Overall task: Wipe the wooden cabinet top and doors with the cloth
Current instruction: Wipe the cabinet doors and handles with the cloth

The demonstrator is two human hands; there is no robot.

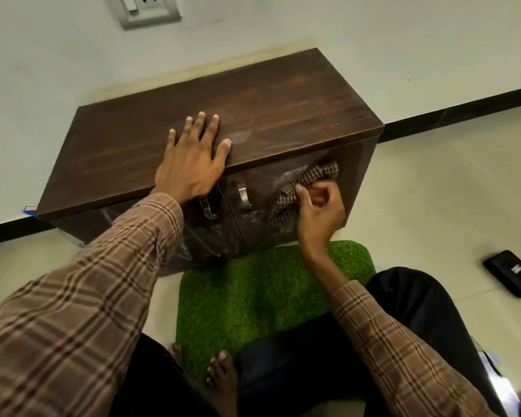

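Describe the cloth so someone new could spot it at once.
Find the dark wooden cabinet against the white wall. On its right door, the right hand presses a bunched cloth. Its brown-and-cream check is the only small pattern on the glossy door.

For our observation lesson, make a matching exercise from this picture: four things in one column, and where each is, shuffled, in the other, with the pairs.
Things:
1. left hand
2. cloth
3. green mat
4. black case

Places:
A. floor, in front of the cabinet
B. flat on the cabinet top
C. floor, far right
D. against the right door, in the right hand

Pairs: 1-B, 2-D, 3-A, 4-C
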